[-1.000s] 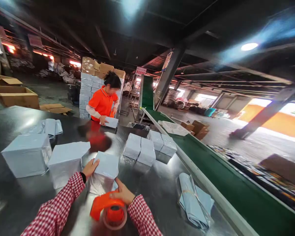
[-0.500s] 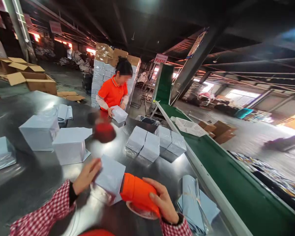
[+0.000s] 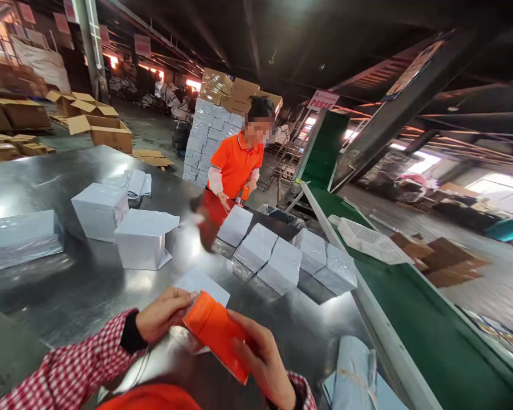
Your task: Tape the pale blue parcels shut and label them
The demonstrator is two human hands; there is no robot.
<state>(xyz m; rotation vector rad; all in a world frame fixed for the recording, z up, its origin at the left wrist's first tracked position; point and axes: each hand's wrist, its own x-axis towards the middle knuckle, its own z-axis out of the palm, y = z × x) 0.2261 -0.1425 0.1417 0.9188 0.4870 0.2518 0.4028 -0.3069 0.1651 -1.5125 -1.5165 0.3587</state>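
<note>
— At the metal table, what's just changed in front of you?
— My orange tape dispenser was against the right side of the white pack; now it's tilted over the pack's near part, its cutting end towards my left hand

— How are your hands?
— My right hand is wrapped round the dispenser's body. My left has come off the pack's left side, and its fingertips are bunched at the cutting end; whether they pinch any tape, I can't tell

— And the pack?
— On the table just beyond my hands, partly hidden by them. 2 more packs stand to my left

— What does that mean for the work?
— I'd say the tape's end is what matters now, more than the pack's side, and my fingers are near that cutting edge

— Anything across the table?
— The co-worker had a pack in hand; now that pack rests on the table, just beside 2 others
</note>
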